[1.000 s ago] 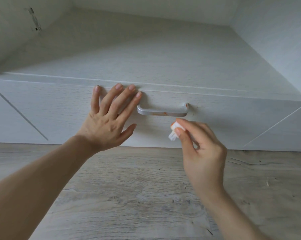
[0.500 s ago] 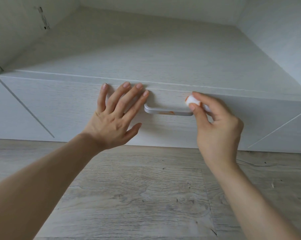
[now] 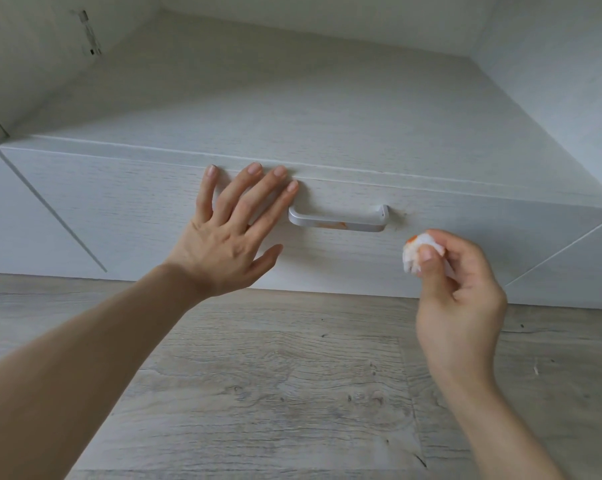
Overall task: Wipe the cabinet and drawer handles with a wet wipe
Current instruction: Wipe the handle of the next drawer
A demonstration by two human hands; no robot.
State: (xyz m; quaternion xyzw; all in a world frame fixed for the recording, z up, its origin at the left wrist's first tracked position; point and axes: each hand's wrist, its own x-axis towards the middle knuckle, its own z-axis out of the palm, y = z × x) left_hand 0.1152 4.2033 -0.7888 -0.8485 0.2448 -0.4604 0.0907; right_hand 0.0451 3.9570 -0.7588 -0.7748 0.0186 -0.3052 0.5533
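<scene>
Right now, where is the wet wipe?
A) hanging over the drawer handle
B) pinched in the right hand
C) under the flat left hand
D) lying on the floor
B: the right hand pinches the balled-up wet wipe in its fingers, lower right of the drawer handle and not touching it.

Soft, even daylight, fairly bright; its source is hard to place, perhaps the upper right. Faint shadows sit under the handle (image 3: 339, 223) and around the left hand (image 3: 223, 251). Cabinet (image 3: 327, 116) edges bend toward the frame's corners. The centre is sharp, the forearm (image 3: 67, 393) at lower left slightly soft.
</scene>
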